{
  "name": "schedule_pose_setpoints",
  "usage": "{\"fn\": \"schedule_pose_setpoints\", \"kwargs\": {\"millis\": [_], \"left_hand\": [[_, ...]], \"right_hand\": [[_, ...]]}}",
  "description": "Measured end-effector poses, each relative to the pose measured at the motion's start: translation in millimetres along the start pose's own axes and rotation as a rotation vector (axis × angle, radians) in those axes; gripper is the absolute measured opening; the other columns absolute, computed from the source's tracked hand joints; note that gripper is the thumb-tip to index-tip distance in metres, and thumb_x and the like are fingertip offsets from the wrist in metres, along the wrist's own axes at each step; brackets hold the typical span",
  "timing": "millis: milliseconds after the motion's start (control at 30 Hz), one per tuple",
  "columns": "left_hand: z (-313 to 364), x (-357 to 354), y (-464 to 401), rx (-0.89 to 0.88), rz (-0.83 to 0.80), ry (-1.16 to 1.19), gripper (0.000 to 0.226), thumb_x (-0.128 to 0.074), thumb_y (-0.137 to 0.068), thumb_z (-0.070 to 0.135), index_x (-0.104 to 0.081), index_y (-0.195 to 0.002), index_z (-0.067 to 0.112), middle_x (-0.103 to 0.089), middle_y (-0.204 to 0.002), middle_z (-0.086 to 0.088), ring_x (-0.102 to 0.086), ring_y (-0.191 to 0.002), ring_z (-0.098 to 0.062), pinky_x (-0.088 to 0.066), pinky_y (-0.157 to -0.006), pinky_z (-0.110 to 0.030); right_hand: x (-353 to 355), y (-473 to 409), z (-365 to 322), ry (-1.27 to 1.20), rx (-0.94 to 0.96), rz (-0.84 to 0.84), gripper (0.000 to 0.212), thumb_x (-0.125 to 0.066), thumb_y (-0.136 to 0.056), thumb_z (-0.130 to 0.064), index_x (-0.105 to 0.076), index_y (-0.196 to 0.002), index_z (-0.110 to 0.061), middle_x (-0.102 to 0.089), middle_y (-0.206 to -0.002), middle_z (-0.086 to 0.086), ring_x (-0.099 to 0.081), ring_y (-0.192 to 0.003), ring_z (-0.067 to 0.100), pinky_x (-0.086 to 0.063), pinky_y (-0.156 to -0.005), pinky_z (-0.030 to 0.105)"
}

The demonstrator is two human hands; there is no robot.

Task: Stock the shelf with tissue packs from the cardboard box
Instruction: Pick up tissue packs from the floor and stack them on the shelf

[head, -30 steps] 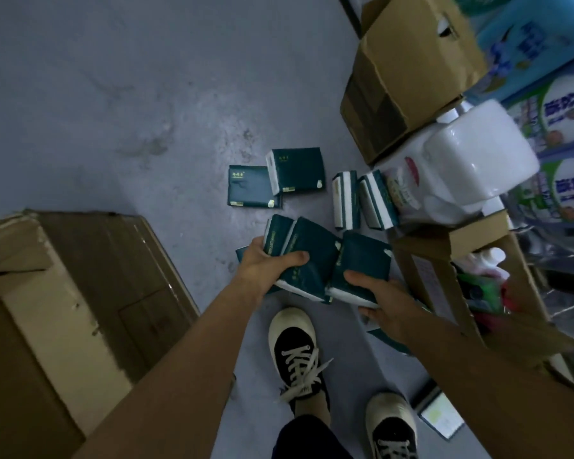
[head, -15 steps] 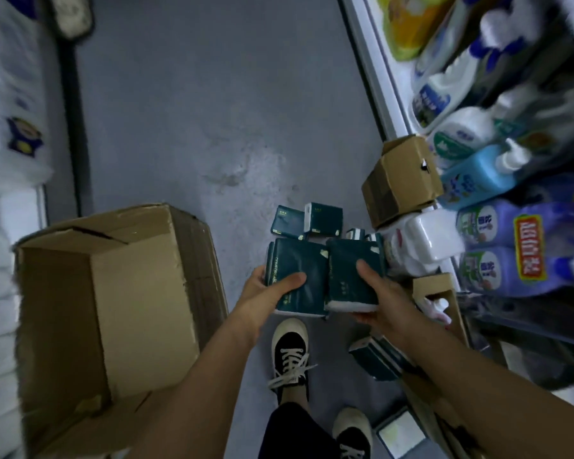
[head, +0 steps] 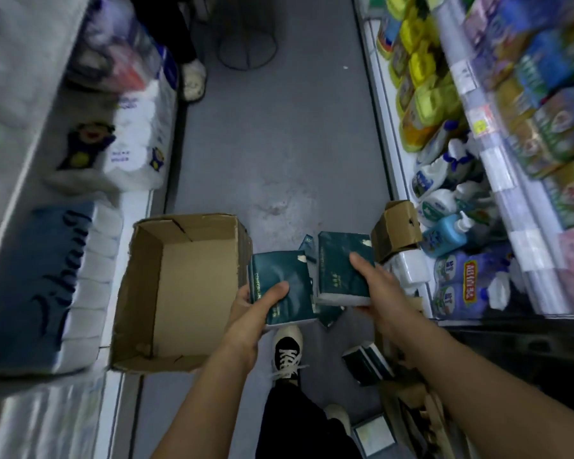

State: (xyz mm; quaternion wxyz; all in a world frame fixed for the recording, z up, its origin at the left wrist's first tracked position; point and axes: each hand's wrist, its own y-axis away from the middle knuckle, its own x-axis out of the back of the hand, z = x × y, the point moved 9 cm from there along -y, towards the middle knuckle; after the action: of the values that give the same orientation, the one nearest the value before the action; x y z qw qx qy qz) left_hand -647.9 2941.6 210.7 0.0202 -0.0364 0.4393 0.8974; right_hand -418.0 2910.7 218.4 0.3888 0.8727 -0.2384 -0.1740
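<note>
Both hands, left (head: pixel 256 306) and right (head: pixel 378 289), grip tissue packs (head: pixel 282 279) beside the open cardboard box (head: pixel 166 293).

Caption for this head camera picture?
Left hand and right hand each hold green tissue packs above an open cardboard box.

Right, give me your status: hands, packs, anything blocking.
Left hand grips one tissue pack; right hand grips another. Cardboard box open, looks empty. Loose pack on floor by feet.

each hand (head: pixel 262 301) (head: pixel 380 286) grips dark tissue pack (head: pixel 280 283); open cardboard box (head: pixel 179 293) left.
</note>
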Motion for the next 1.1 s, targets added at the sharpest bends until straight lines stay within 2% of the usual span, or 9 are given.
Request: {"fn": "schedule_pose_setpoints", "kwargs": {"millis": [100, 300, 400, 533, 767, 833, 900, 967, 1100], "left_hand": [[6.1, 17.8, 48.4, -0.023, 0.045, 0.095, 0.090, -0.098, -0.047, 0.038, -0.061, -0.125, 0.010, -0.077, -0.105, -0.012, -0.074, -0.096, -0.030, -0.058, -0.079, -0.040], [33.0, 41.4, 124.2, -0.050, 0.091, 0.286, 0.090, -0.096, -0.047, 0.037, -0.062, -0.124, 0.008, -0.076, -0.104, -0.014, -0.076, -0.089, -0.029, -0.058, -0.062, -0.031], [56.8, 71.8, 160.8, -0.108, 0.136, 0.347, 0.054, -0.087, -0.070, 0.024, -0.058, -0.115, 0.014, -0.075, -0.096, -0.010, -0.075, -0.074, -0.021, -0.055, -0.051, -0.025], [86.2, 111.9, 203.1, -0.203, 0.133, 0.365, 0.065, -0.087, -0.065, 0.029, -0.061, -0.123, 0.015, -0.078, -0.098, -0.008, -0.076, -0.081, -0.019, -0.055, -0.058, -0.026], [108.1, 191.7, 294.4, -0.319, 0.180, 0.479, 0.048, -0.081, -0.075, 0.023, -0.068, -0.120, 0.010, -0.078, -0.099, -0.012, -0.076, -0.080, -0.023, -0.057, -0.057, -0.028], [110.1, 209.5, 316.8, -0.334, 0.181, 0.535, 0.039, -0.079, -0.079, 0.018, -0.070, -0.115, 0.007, -0.078, -0.094, -0.014, -0.076, -0.074, -0.023, -0.056, -0.053, -0.028], [113.7, 233.2, 342.6, -0.363, 0.200, 0.572, 0.049, -0.082, -0.071, 0.021, -0.069, -0.116, 0.007, -0.077, -0.097, -0.014, -0.076, -0.079, -0.025, -0.057, -0.056, -0.030], [115.8, 258.9, 366.0, -0.398, 0.244, 0.577, 0.064, -0.084, -0.064, 0.026, -0.066, -0.123, 0.008, -0.077, -0.103, -0.014, -0.076, -0.087, -0.028, -0.058, -0.061, -0.032], [112.6, 314.0, 417.6, -0.480, 0.347, 0.599, 0.052, -0.083, -0.077, 0.023, -0.063, -0.124, 0.012, -0.078, -0.099, -0.009, -0.077, -0.081, -0.022, -0.057, -0.059, -0.029]], "right_hand": [[-13.6, 41.6, -26.2, 0.047, 0.043, 0.012, 0.034, -0.065, -0.089, -0.042, -0.066, -0.111, -0.015, -0.072, -0.103, 0.006, -0.067, -0.094, 0.025, -0.053, -0.074, 0.035], [-56.1, 113.2, -70.3, 0.013, 0.132, -0.073, 0.021, -0.065, -0.087, -0.017, -0.064, -0.107, -0.011, -0.072, -0.098, 0.012, -0.066, -0.082, 0.027, -0.049, -0.063, 0.032], [-89.5, 149.0, -90.6, 0.004, 0.218, -0.118, 0.043, -0.069, -0.085, -0.011, -0.054, -0.125, -0.012, -0.069, -0.109, 0.010, -0.068, -0.092, 0.026, -0.053, -0.071, 0.034], [-135.4, 191.8, -102.4, 0.009, 0.270, -0.215, 0.053, -0.075, -0.080, -0.010, -0.052, -0.128, -0.019, -0.069, -0.114, 0.007, -0.070, -0.096, 0.024, -0.056, -0.069, 0.035], [-228.1, 286.8, -100.0, 0.126, 0.282, -0.383, 0.011, -0.066, -0.089, -0.017, -0.065, -0.100, -0.013, -0.075, -0.086, 0.003, -0.073, -0.069, 0.015, -0.058, -0.055, 0.029], [-251.0, 310.0, -100.4, 0.191, 0.311, -0.426, 0.008, -0.065, -0.091, -0.020, -0.064, -0.097, -0.016, -0.074, -0.087, 0.002, -0.072, -0.069, 0.014, -0.059, -0.063, 0.031], [-276.4, 334.3, -96.4, 0.249, 0.310, -0.493, 0.010, -0.066, -0.090, -0.019, -0.064, -0.098, -0.015, -0.074, -0.093, 0.005, -0.071, -0.073, 0.017, -0.054, -0.078, 0.040], [-299.5, 357.6, -90.5, 0.295, 0.288, -0.569, 0.019, -0.069, -0.087, -0.018, -0.064, -0.104, -0.012, -0.074, -0.099, 0.010, -0.072, -0.076, 0.022, -0.054, -0.083, 0.045], [-341.1, 414.3, -75.5, 0.392, 0.310, -0.730, 0.038, -0.074, -0.080, -0.017, -0.058, -0.114, -0.012, -0.074, -0.101, 0.015, -0.071, -0.073, 0.027, -0.058, -0.053, 0.036]]}}
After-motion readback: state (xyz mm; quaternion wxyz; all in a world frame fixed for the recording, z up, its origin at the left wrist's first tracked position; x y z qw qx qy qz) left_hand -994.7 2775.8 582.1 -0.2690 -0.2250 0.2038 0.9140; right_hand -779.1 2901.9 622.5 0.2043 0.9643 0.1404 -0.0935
